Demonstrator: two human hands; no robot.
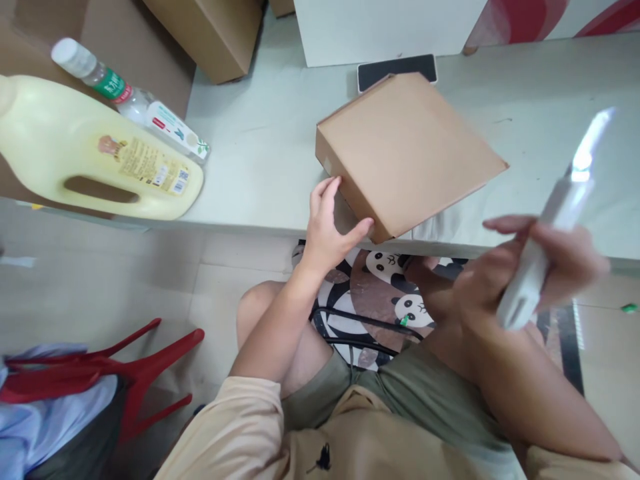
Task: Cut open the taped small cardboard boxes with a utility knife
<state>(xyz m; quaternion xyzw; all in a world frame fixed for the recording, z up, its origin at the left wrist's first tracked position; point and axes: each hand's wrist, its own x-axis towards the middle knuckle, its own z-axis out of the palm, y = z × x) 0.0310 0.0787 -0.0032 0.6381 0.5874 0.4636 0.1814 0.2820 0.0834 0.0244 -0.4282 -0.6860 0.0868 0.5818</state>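
A closed brown cardboard box [413,147] sits at an angle near the front edge of the table. My left hand [330,223] grips its near left side, with thumb and fingertips against that side and a gap under the palm. In the air to the right of the box, my right hand [540,267] is closed around a slim white handheld tool [543,247]. Its narrow, blade-like tip shines brightly and points up and away from me. Motion blurs this hand, so the exact kind of tool is unclear.
The pale tabletop [260,147] carries a large yellow jug [55,140] and a clear bottle [135,100] lying at left. Behind the box are a dark flat object [397,70] and a white carton [385,30]. A red stool [135,373] stands lower left.
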